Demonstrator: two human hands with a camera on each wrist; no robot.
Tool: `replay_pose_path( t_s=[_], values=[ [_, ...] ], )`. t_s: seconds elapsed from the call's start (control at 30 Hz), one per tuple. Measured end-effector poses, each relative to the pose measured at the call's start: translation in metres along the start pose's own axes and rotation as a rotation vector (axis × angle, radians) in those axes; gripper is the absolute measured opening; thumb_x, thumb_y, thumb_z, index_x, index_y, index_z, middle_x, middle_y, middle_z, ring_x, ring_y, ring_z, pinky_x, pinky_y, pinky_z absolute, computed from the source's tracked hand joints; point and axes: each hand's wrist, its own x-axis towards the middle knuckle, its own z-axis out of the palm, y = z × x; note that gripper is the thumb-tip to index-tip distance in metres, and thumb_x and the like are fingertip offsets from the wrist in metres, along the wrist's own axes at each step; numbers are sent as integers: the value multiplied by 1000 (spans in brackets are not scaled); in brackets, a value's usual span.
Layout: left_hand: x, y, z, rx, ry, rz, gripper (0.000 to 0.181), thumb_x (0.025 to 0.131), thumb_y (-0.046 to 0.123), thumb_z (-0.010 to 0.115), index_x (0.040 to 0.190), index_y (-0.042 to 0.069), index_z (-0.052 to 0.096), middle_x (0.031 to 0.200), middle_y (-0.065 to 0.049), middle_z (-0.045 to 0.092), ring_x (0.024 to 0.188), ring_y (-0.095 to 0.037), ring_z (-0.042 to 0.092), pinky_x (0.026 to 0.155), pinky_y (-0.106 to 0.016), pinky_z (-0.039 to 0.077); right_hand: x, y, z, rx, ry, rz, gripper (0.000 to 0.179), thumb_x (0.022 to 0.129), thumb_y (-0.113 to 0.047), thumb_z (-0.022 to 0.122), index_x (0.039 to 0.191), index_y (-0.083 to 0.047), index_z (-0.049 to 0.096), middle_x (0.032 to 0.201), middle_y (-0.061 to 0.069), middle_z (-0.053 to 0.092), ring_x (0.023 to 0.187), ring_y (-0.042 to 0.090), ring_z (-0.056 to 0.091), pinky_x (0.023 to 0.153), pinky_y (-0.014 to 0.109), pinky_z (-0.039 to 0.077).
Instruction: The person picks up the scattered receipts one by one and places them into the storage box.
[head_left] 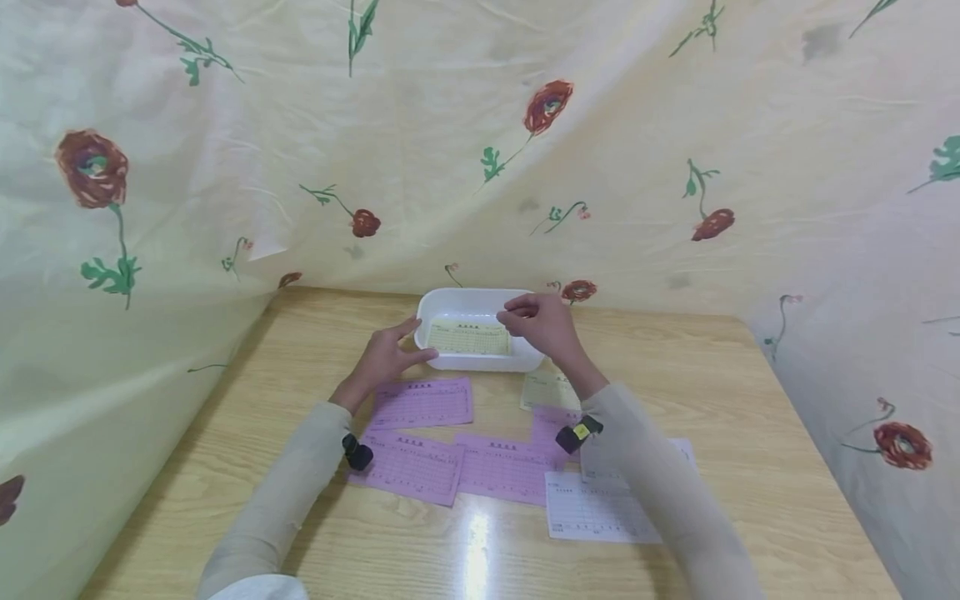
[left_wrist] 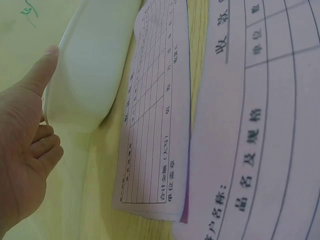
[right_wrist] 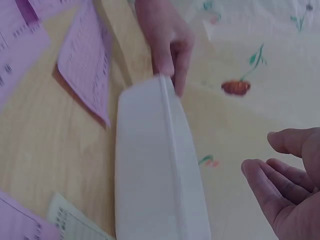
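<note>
A white plastic tub [head_left: 480,362] stands at the back of the table with a yellow receipt slip [head_left: 468,339] lying in it. My left hand [head_left: 386,358] grips the tub's left end; in the left wrist view its thumb [left_wrist: 46,67] lies along the rim. Above the tub's right end is my right hand [head_left: 542,323], its fingers bent and holding nothing. The right wrist view shows its thumb and fingertips apart, off the tub's side. Another yellow slip [head_left: 536,392] lies on the table just in front of the tub, partly hidden by the right forearm.
Several pink slips [head_left: 420,403] spread across the table [head_left: 360,542] in front of the tub. White slips [head_left: 600,510] lie at the front right, partly under the right sleeve. A flowered cloth [head_left: 420,150] hangs behind the tub and at both sides.
</note>
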Motion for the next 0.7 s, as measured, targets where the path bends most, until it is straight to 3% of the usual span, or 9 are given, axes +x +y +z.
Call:
replay_pose_path(
  t_s=[0.33,0.6,0.7],
  values=[
    [0,0,1,-15,6,1,88,85,47,81,151,1,45,161,-16,37,147,-38,38,120,-51,34,-46,-6,14,33,-49,-58,38,93,-33,77,117,-3,74,106,10,78,88,23,76,77,34,64],
    [0,0,0,-15,-6,10,90,85,49,80,151,1,44,160,-16,37,147,-38,38,120,-51,35,-79,7,31,134,-125,4,39,92,-29,79,119,-2,72,106,10,78,93,31,76,80,36,64],
    [-1,1,-1,-14,-1,17,89,85,49,80,151,0,44,160,-17,38,146,-38,39,120,-51,36,-91,12,40,160,-153,31,39,91,-28,79,119,-4,72,105,9,78,94,28,76,80,35,64]
  ],
)
